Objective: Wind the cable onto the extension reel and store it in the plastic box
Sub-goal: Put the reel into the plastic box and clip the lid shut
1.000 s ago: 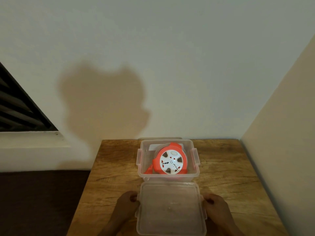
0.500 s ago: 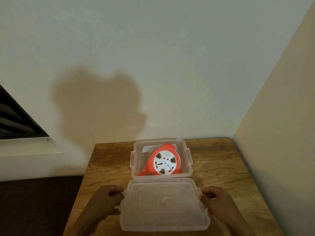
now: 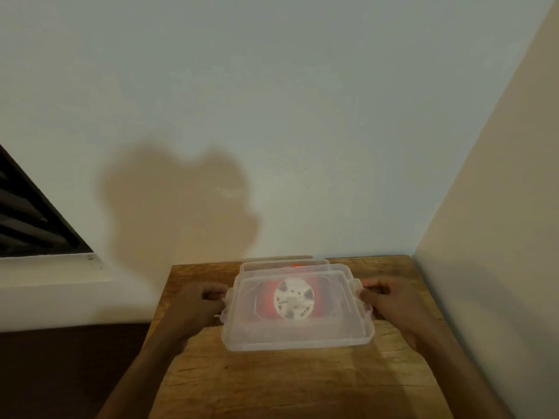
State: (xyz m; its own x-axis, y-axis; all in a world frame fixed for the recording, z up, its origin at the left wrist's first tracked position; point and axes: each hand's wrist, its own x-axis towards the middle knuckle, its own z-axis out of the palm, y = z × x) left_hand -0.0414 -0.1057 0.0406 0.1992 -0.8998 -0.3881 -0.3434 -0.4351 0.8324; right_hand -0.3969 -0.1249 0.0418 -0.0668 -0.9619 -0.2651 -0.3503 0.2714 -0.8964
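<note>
**Lid over box, not yet seated**

Bare wood along the near edge of the bench, forearms reaching in from the near corners. Next, the clear lid, held at its two short sides: left hand curled on the left edge, right hand curled on the right edge, hands well apart with the lid spanning between them. Lid hovering or just touching over the plastic box; whether resting on the rim, impossible to tell through the blur. Near edge of the lid apparently overhanging toward the person, far rim of the box still peeking out behind, so not squared up. Through the lid, the extension reel: orange body, white socket face, lying inside the box at the far middle of the bench, close to the wall. Cable not separately visible; presumably wound.

Likely trouble from here:
- Pressing down while offset, leaving one corner proud and the side clips unable to catch.
- Reel standing too tall or tilted, keeping the lid from seating.
- A stray loop of cable or the plug pinched under the rim.
- Uneven push from one side, sliding the light box toward the wall or a side edge.
</note>
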